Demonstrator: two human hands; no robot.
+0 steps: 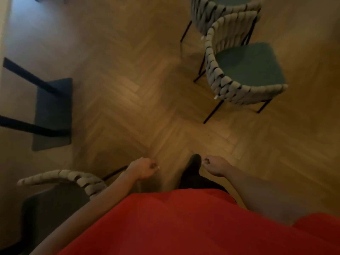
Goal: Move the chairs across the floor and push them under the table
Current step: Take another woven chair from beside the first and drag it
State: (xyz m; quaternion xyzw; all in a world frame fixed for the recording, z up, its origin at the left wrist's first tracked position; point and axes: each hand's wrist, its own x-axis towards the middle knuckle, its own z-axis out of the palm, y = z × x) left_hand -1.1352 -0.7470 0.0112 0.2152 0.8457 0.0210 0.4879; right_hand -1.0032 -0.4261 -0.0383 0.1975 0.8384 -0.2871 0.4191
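Neither hand holds anything: the left hand [142, 168] and the right hand [215, 165] both hang in front of the body with fingers loosely curled inward, empty and well clear of every chair. Between them, a dark shoe [194, 161] points forward on the herringbone wood floor [128, 92], below the hem of a red shirt [165, 223] that fills the bottom of the view. Nearest the person, at lower left, stands a chair with a woven grey backrest [60, 178]; the left forearm crosses over the end of its curved back, though whether they touch cannot be told. Ahead and to the right, well apart from the hands, a second chair [244, 70] with a green seat and thin black legs stands out on the open floor, its woven back turned toward the left. Just behind it, at the top edge, a third chair [220, 10] of the same kind stands close, their backs nearly meeting. At the left lies a dark flat base plate [53, 111] with two black bars rising from it toward the edge, apparently the foot of the table; the picture is blurred there.
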